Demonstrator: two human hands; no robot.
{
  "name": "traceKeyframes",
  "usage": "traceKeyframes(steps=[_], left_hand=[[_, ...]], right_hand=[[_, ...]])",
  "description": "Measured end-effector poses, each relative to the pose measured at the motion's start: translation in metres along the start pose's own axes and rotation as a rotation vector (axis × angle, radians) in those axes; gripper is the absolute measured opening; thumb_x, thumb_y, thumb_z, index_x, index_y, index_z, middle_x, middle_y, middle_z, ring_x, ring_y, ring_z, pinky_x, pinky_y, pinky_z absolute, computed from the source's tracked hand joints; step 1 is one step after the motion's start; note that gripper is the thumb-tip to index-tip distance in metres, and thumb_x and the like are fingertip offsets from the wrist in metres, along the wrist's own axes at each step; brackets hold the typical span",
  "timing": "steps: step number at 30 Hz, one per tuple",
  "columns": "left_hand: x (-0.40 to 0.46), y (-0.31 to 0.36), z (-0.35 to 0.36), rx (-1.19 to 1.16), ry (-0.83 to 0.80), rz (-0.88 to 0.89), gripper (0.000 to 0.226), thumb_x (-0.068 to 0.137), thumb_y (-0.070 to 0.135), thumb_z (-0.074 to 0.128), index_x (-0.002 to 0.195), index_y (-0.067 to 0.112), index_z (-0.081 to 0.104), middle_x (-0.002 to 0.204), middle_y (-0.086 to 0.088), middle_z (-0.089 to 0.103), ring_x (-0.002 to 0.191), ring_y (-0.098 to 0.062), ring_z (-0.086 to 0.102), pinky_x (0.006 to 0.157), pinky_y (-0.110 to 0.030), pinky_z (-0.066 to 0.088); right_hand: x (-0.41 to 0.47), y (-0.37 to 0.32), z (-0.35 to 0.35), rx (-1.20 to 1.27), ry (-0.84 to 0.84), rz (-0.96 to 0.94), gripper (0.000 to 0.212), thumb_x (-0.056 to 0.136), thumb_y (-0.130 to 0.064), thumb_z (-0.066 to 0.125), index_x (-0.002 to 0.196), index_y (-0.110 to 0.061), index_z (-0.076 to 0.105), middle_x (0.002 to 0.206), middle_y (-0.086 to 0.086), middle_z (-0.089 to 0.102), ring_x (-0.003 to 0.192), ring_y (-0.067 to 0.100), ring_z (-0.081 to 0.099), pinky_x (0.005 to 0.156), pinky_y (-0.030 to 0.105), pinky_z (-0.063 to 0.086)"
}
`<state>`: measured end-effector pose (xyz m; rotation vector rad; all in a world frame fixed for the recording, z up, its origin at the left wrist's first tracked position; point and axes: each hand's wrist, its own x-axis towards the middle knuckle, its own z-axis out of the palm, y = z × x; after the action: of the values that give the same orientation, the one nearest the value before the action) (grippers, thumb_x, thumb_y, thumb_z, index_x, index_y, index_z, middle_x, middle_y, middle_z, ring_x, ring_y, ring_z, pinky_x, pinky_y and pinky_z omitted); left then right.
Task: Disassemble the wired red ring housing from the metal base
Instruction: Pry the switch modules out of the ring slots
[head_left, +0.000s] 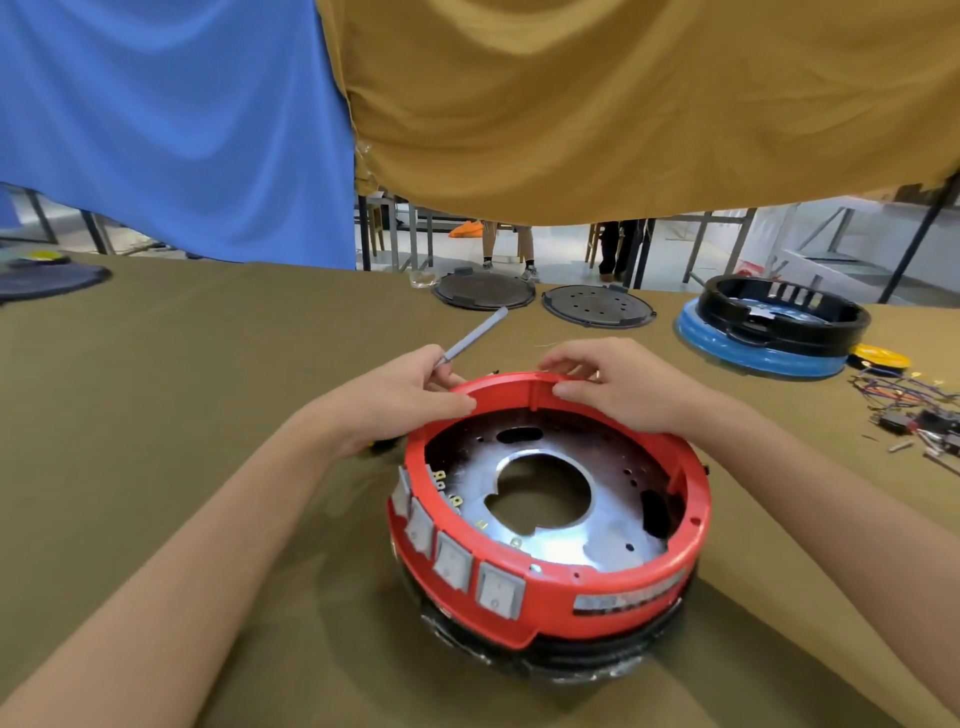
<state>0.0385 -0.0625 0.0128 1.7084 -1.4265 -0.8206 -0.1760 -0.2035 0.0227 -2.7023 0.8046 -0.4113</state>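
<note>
While both hands grip the far rim of the red ring (550, 519), the ring sits on the bench (182, 338) directly below and nearer the person than the hands. The left hand (395, 400) pinches the rim with thumb inside and fingers outside, and also clamps a grey tool (475, 332) whose handle points up and away from it. The right hand (618, 384) is closed on the rim just beside the left, thumb inside, fingers curled over the outer edge. Inside the ring, below the thumbs, lies the metal base (566, 483), a plate with a large central opening. Grey switches (457, 561) line the ring's outer wall, well nearer than the left hand. Under the ring a black part (582, 657) touches the bench. Beyond the hands lie two dark discs (540, 296). Far right of the right hand stand a black ring on a blue one (769, 332) and loose wires (914, 410).
</note>
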Motion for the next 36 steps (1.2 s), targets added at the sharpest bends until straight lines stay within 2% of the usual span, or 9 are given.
traceKeyframes(steps=[5,9,12,16,20,25,29,33,36], left_hand=[[-0.014,-0.004,0.004,0.020,0.139,0.034,0.025,0.086,-0.003,0.051,0.085,0.017,0.036,0.109,-0.006,0.069,0.077,-0.024,0.058,0.067,-0.047,0.050],[-0.026,-0.006,0.006,0.103,0.220,0.039,0.021,0.083,0.005,0.054,0.083,0.020,0.040,0.105,-0.009,0.069,0.079,-0.038,0.064,0.071,-0.055,0.054],[-0.034,-0.004,0.011,0.157,0.287,0.045,0.021,0.084,0.006,0.054,0.082,0.022,0.040,0.103,-0.008,0.068,0.074,-0.032,0.062,0.066,-0.047,0.053],[-0.050,-0.004,0.012,0.154,0.300,0.006,0.016,0.084,0.006,0.052,0.084,0.018,0.042,0.098,-0.019,0.067,0.069,-0.023,0.052,0.067,-0.039,0.044],[-0.068,-0.004,0.015,0.228,0.251,0.004,0.013,0.091,0.014,0.051,0.085,0.015,0.039,0.086,-0.009,0.051,0.074,-0.021,0.044,0.068,-0.036,0.037],[-0.094,0.013,0.032,0.470,0.387,0.208,0.035,0.101,0.041,0.039,0.079,0.013,0.040,0.084,-0.001,0.044,0.075,-0.017,0.039,0.060,-0.030,0.031],[-0.110,0.016,0.046,0.375,0.230,0.304,0.034,0.101,0.044,0.042,0.081,0.017,0.039,0.083,-0.007,0.060,0.071,-0.024,0.052,0.062,-0.025,0.037],[-0.118,0.008,0.056,0.376,0.158,0.394,0.033,0.099,0.041,0.050,0.079,0.019,0.036,0.073,0.004,0.047,0.059,-0.004,0.040,0.056,-0.020,0.036],[-0.117,0.007,0.058,0.376,0.178,0.426,0.031,0.099,0.041,0.051,0.078,0.024,0.035,0.072,0.007,0.048,0.059,0.000,0.044,0.055,-0.016,0.038]], right_hand=[[-0.038,-0.027,-0.013,-0.004,0.139,-0.031,0.028,0.093,-0.049,0.057,0.113,-0.032,0.066,0.104,-0.018,0.066,0.093,-0.002,0.060,0.083,0.021,0.052],[-0.099,-0.067,-0.010,0.247,-0.214,-0.114,0.044,0.079,-0.076,0.057,0.111,-0.047,0.061,0.103,-0.025,0.064,0.095,-0.004,0.063,0.075,0.014,0.050],[-0.120,-0.078,0.005,0.156,-0.291,-0.184,0.037,0.086,-0.064,0.062,0.117,-0.044,0.062,0.110,-0.025,0.063,0.105,-0.004,0.060,0.086,0.018,0.049],[-0.129,-0.074,-0.006,0.235,-0.256,-0.143,0.022,0.090,-0.040,0.070,0.111,-0.032,0.073,0.104,-0.019,0.071,0.099,0.001,0.065,0.083,0.015,0.050],[-0.139,-0.066,-0.010,0.183,-0.209,-0.103,0.021,0.090,-0.037,0.070,0.110,-0.034,0.074,0.106,-0.025,0.070,0.102,-0.004,0.064,0.088,0.020,0.052],[-0.152,-0.073,0.003,0.257,-0.044,-0.126,0.018,0.089,-0.041,0.070,0.106,-0.039,0.071,0.102,-0.022,0.069,0.100,-0.003,0.064,0.081,0.013,0.051],[-0.157,-0.075,0.016,0.267,0.059,-0.153,0.014,0.092,-0.027,0.069,0.104,-0.034,0.071,0.099,-0.023,0.068,0.100,-0.002,0.062,0.079,0.009,0.048],[-0.164,-0.065,0.023,0.190,0.211,-0.165,0.017,0.093,-0.025,0.068,0.109,-0.029,0.072,0.107,-0.021,0.064,0.104,-0.005,0.058,0.079,0.010,0.049],[-0.171,-0.064,0.035,0.118,0.387,-0.221,0.012,0.091,-0.022,0.070,0.102,-0.024,0.074,0.106,-0.014,0.064,0.099,0.002,0.060,0.081,0.015,0.051]])
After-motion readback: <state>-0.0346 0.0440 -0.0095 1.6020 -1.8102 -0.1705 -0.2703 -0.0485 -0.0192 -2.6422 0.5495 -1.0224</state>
